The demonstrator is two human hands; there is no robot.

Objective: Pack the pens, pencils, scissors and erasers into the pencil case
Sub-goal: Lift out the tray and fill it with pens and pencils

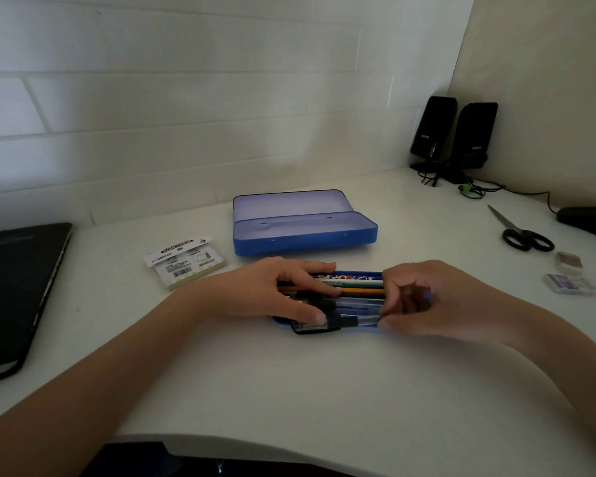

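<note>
The blue pencil case (305, 235) stands open and empty at mid-table, its lid (291, 204) tilted back. In front of it lies a shallow blue tray (358, 274) filled with several pens and pencils (356, 292). My left hand (272, 290) rests flat across their left ends, fingers straight and thumb at the near edge. My right hand (424, 297) has its fingers curled round their right ends. Black-handled scissors (523, 232) lie far right. Two erasers (570, 261) (569, 284) lie near them.
A packaged item (184, 266) lies left of the tray. A black laptop (14, 294) sits at the left edge. Two black speakers (455, 136) with cables stand in the back right corner, and a dark mouse (589, 220) lies at the right edge.
</note>
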